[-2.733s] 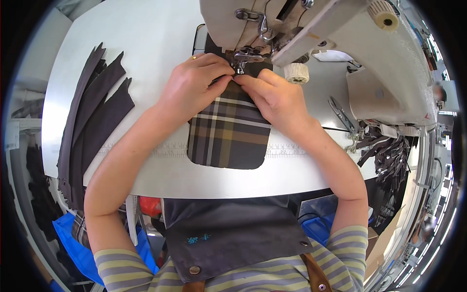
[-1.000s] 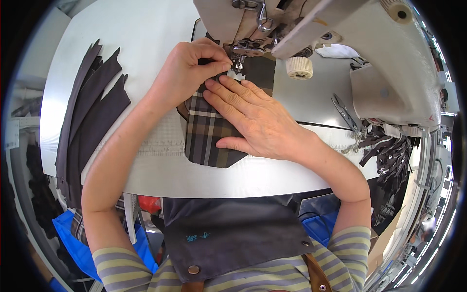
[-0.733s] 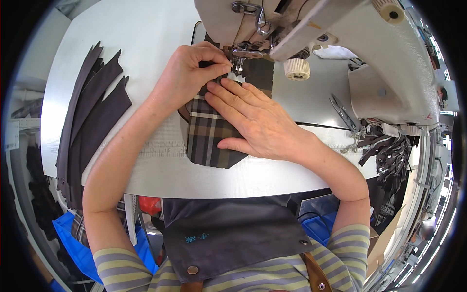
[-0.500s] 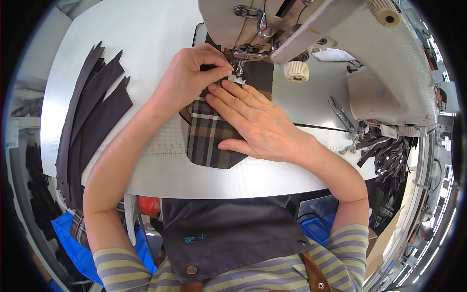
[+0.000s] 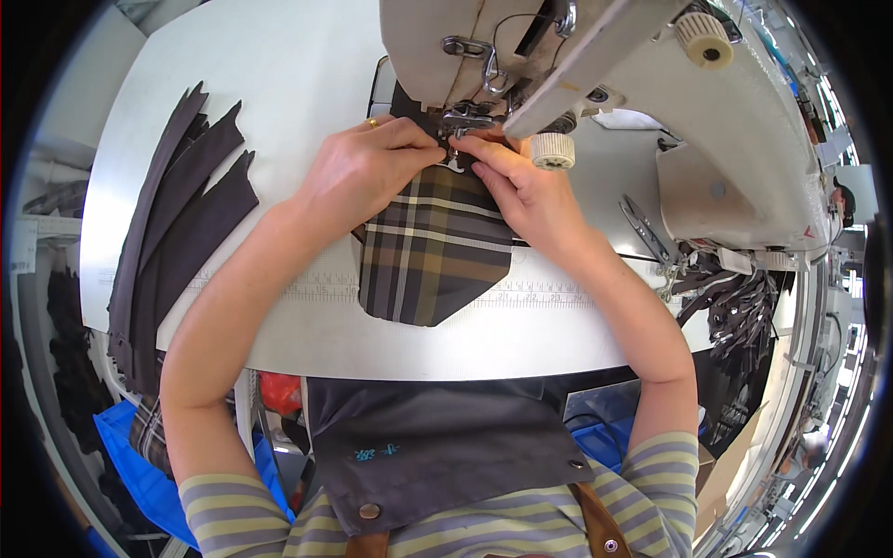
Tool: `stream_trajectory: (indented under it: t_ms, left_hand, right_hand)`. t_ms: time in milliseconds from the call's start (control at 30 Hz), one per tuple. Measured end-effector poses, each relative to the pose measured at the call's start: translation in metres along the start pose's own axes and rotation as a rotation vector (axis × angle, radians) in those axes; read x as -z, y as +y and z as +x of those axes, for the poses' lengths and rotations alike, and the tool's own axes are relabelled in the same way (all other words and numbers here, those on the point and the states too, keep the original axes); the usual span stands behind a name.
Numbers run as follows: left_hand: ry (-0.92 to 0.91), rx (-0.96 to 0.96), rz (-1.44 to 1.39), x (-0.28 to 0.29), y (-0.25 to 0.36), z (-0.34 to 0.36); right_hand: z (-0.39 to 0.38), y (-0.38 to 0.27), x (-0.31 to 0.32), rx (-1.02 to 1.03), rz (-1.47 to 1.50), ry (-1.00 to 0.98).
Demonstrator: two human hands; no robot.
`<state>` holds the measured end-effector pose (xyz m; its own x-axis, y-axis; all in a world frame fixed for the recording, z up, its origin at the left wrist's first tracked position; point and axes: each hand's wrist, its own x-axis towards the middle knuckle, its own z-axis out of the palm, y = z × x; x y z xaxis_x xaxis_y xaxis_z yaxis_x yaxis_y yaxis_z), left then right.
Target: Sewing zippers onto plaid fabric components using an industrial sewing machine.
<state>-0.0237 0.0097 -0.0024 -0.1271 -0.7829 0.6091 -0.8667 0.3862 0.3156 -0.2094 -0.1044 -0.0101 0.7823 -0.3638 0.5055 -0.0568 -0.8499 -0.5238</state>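
Note:
A plaid piece of fabric in dark brown, olive and white lies on the sewing table, its upper end under the presser foot of the sewing machine. Dark cloth shows behind it. My left hand is closed in a pinch at the fabric's upper left edge, beside the foot. From the other side, my right hand reaches in close to the needle, index finger forward and thumb below it. Its fingertips come together at the foot, but what they pinch is too small to tell.
Dark fabric strips are stacked at the left. At the right, thread snips lie beside a bundle of dark pieces with metal parts. A ruler scale runs across the table. Blue bins stand below.
My right hand has risen from lying flat on the plaid fabric to the needle area, its fingers now drawn together. My left hand has moved slightly down, still pinching. More of the plaid shows.

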Motion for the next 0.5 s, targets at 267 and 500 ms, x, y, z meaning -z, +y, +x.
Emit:
stream_trajectory:
  t_ms: [267,500]
  left_hand:
    - [-0.024,0.000,-0.015,0.002,-0.003,-0.001]
    - [0.018,-0.001,-0.030,-0.001,-0.002,-0.001]
  right_hand:
    - [-0.006,-0.012,0.010,0.164,-0.367,-0.106]
    - [-0.006,-0.012,0.009,0.194,-0.414,-0.109]
